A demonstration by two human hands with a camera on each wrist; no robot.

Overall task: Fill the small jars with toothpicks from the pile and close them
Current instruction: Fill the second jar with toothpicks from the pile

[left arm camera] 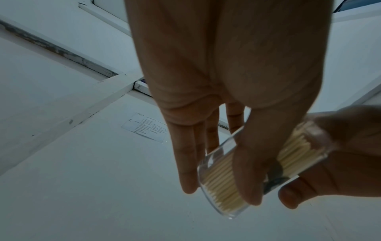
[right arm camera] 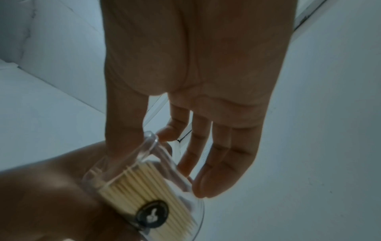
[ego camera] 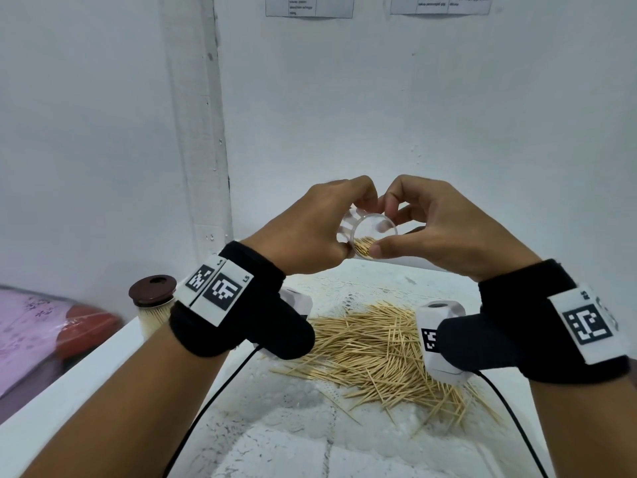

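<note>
Left wrist band (ego camera: 220, 292): two black-and-white square code markers on white plate, small letters "LS" at plate edge. Right wrist band (ego camera: 586, 326): one code marker, edge characters too blurred to read. Wrist camera housing (ego camera: 435, 339): small code marker. Printed sheets on wall (ego camera: 309, 5): tabled text, too small to read. Round dark sticker on jar (right arm camera: 153, 214): pale emblem, illegible.

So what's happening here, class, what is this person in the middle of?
A person holds a clear jar in both hands, left hand and right hand, above a toothpick pile. It is tipped, lidless and partly filled with toothpicks. A full jar with a brown lid stands at the table's left edge.
</note>
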